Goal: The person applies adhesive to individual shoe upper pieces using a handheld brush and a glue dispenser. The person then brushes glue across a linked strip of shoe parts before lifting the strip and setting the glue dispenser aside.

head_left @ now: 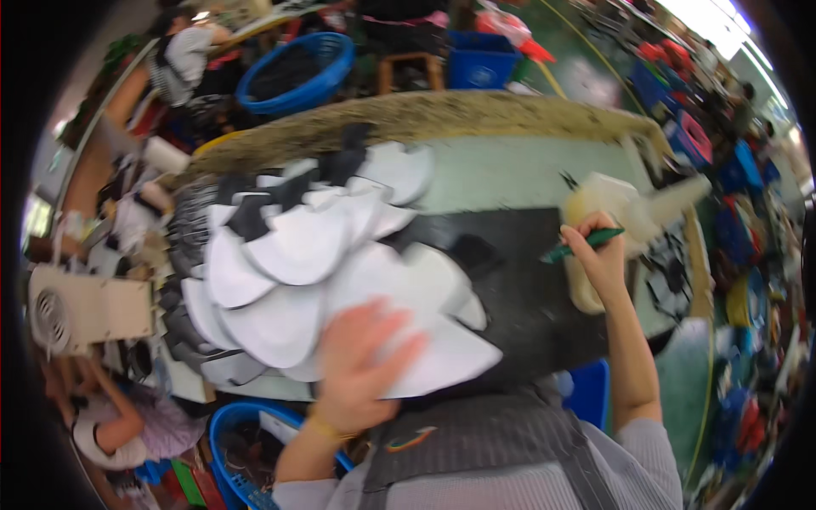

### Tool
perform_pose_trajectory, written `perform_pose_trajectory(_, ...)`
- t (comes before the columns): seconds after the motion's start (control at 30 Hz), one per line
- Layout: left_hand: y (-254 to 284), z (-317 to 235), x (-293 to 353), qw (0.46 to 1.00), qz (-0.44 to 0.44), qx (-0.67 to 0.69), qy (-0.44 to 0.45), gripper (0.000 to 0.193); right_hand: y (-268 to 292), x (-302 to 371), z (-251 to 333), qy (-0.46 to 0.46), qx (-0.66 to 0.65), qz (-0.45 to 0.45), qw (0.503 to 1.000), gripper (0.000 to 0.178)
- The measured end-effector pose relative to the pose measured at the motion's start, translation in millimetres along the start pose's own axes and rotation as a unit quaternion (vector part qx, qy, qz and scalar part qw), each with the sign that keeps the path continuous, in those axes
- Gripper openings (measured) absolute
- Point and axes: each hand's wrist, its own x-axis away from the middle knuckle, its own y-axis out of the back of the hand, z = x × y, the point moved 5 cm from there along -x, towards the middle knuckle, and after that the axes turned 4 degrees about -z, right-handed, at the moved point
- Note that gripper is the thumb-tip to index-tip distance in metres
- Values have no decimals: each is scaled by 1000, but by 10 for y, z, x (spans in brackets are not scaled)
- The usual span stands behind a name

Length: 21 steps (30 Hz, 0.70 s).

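My left hand (361,361), blurred by motion, is over the white curved cut pieces (297,242), its fingers looking spread. Whether it touches the pointed white piece (446,357) beside it, I cannot tell. In my right hand (599,259) a slim green pen-like tool (586,245) is gripped between thumb and fingers, its narrow end pointing left over a black mat (527,297). The white pieces lie in an overlapping pile on the table, with small black pieces (249,218) among them. A translucent squeeze bottle (586,293) stands right behind my right hand.
A worn padded rim (442,115) borders the table's far side. Blue tubs stand beyond the table (297,72) and by its near left edge (229,455). A beige machine (89,308) is at the left. Other people (110,429) sit nearby.
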Motion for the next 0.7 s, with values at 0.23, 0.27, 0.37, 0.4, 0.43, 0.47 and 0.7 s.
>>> perform_pose_trajectory(0.23,283,316,96,917,44,-382,106,55,886,696,52,-173,-26,-107,979,13)
perform_pose_trajectory(0.27,32,326,144,952,114,-271,89,60,884,733,13,-182,12,-125,975,12)
perform_pose_trajectory(0.37,-683,100,185,965,255,-55,5,61,821,750,-222,-144,67,-112,981,17)
perform_pose_trajectory(0.4,-809,92,204,964,260,-56,2,61,784,725,-203,-148,65,-116,980,17)
perform_pose_trajectory(0.43,-919,96,225,962,267,-47,2,60,722,670,-202,-191,82,-105,972,20)
perform_pose_trajectory(0.47,-987,68,271,961,276,-35,6,58,715,651,-232,-237,99,-89,962,23)
perform_pose_trajectory(0.7,-965,62,384,970,229,-76,-8,49,1160,546,-195,-257,-57,-205,943,22)
